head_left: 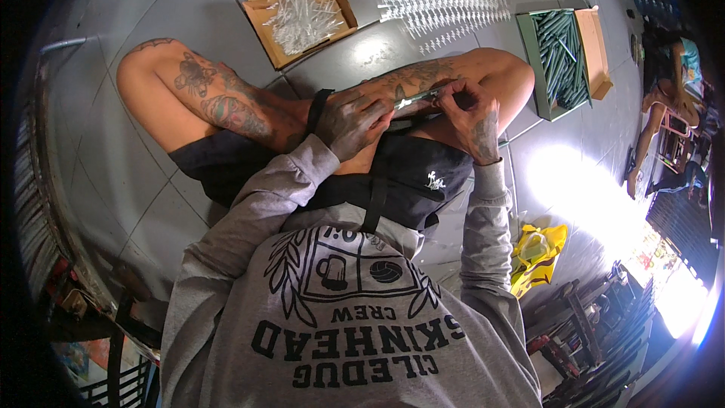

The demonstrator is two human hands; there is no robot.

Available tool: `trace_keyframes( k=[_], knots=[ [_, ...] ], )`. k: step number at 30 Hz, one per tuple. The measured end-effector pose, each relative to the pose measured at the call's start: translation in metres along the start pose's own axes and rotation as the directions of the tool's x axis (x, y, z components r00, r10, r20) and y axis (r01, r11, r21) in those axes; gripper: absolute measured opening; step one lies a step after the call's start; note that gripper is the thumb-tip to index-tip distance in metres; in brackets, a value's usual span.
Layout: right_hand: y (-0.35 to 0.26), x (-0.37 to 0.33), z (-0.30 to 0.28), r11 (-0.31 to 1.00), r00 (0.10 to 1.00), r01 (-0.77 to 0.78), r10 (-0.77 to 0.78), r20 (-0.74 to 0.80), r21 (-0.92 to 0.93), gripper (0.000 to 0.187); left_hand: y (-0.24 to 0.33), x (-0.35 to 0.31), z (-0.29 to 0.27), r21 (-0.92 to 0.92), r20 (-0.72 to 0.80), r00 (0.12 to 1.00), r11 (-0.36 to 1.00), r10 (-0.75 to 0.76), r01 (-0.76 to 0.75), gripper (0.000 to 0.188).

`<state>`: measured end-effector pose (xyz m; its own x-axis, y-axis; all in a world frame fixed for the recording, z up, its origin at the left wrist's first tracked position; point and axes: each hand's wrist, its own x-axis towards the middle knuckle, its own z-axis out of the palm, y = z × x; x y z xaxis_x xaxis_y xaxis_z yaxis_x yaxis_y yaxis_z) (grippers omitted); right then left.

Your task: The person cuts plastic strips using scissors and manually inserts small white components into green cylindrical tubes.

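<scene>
My left hand (353,119) and my right hand (470,117) are raised over my crossed legs. Between them runs a slim dark green pen-like stick (415,98), with a pale patch toward its left part. The left fingers curl around its left end. At the other end, the right thumb and fingertips pinch it. Beyond my right knee stands a green box (545,108) full of similar dark green sticks (563,57). Ahead of my hands, an opened brown cardboard box (350,21) holds a heap of slender clear plastic pieces (303,17).
More clear plastic pieces (442,0) lie in neat rows on the grey tiled floor (151,174). A crumpled yellow bag (539,257) is by my right elbow. Another person (672,98) sits at the far right, and bright light falls on the floor there.
</scene>
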<state>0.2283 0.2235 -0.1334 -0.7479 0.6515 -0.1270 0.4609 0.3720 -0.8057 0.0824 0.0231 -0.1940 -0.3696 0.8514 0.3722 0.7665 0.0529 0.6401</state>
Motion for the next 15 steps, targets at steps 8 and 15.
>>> trace_keyframes(
  k=[8, 15],
  knots=[
    [-0.0039, -0.0006, 0.0009, 0.999, 0.999, -0.018, 0.016, -0.037, -0.052, 0.012, 0.0020, 0.0016, -0.0021, -0.040, -0.002, 1.000, 0.999, 0.004, -0.004, 0.015],
    [0.0040, -0.0014, -0.0012, 0.998, 0.998, -0.055, 0.055, 0.008, -0.038, 0.012, 0.0000, 0.0006, -0.0018, -0.028, 0.007, 1.000, 0.999, 0.019, -0.019, 0.016]
  ],
)
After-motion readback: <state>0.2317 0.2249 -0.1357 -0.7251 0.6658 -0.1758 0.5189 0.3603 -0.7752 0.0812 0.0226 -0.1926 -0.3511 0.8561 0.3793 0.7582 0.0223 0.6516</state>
